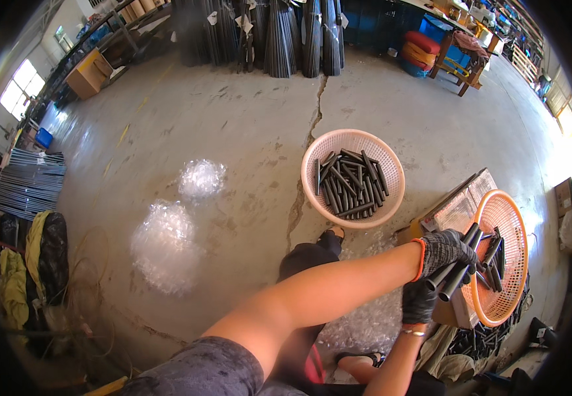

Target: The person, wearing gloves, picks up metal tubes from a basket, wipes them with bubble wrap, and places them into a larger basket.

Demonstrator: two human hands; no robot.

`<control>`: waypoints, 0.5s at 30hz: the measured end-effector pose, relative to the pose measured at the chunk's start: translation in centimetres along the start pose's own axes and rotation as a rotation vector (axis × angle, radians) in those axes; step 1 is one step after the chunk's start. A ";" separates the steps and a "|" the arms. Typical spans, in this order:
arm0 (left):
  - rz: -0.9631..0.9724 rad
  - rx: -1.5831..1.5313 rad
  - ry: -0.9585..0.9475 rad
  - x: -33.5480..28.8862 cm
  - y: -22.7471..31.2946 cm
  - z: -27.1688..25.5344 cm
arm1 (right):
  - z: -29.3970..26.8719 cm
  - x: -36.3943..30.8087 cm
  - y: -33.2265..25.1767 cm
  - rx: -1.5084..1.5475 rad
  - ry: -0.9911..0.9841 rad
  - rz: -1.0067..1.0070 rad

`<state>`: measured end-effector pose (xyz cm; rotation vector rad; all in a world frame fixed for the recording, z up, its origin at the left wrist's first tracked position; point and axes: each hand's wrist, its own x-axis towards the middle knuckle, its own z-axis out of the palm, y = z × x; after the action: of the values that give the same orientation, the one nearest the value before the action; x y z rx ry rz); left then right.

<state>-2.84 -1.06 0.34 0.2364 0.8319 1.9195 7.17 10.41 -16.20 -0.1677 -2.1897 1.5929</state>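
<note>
My left hand [449, 252], in a grey knit glove with an orange cuff, is closed round a few short black tubes [454, 282]. Two of their round open ends point down toward me. My right hand [419, 301], in a dark glove, is at the lower ends of these tubes; its fingers are mostly hidden, so I cannot tell how it grips. Just right of the hands, a tilted orange plastic basket [515, 264] holds several more black tubes [493, 256]. Farther ahead, a pale pink basket [392, 153] on the floor contains a heap of similar tubes [352, 185].
A worn box [461, 201] stands beside the orange basket. Below it lies a pile of black pieces [477, 343]. Clear plastic bundles [166, 247] lie on the floor at left. Bundled long dark rods [283, 43] stand at the back; a cardboard box [89, 74] sits far left.
</note>
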 end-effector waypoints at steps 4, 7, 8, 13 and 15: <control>-0.014 -0.004 0.022 0.6 0.1 0.2 | -1.2 -14.1 12.6 -0.978 -0.316 0.071; 0.006 -0.100 0.022 0.7 0.4 1.0 | -3.4 -21.5 16.9 -1.080 -0.695 0.561; 0.001 -0.085 -0.004 0.9 0.4 1.3 | -3.9 -21.6 17.3 -0.924 -0.602 0.792; 0.014 -0.142 0.007 0.2 0.8 0.6 | -6.1 -8.7 8.5 0.351 0.528 0.735; 0.042 -0.144 -0.009 1.1 -0.4 0.6 | -7.8 -3.1 1.6 0.715 0.480 0.302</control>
<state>-2.83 0.28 0.32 0.1759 0.6836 2.0061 12.87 16.73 -16.51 -0.6036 -1.1932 2.1235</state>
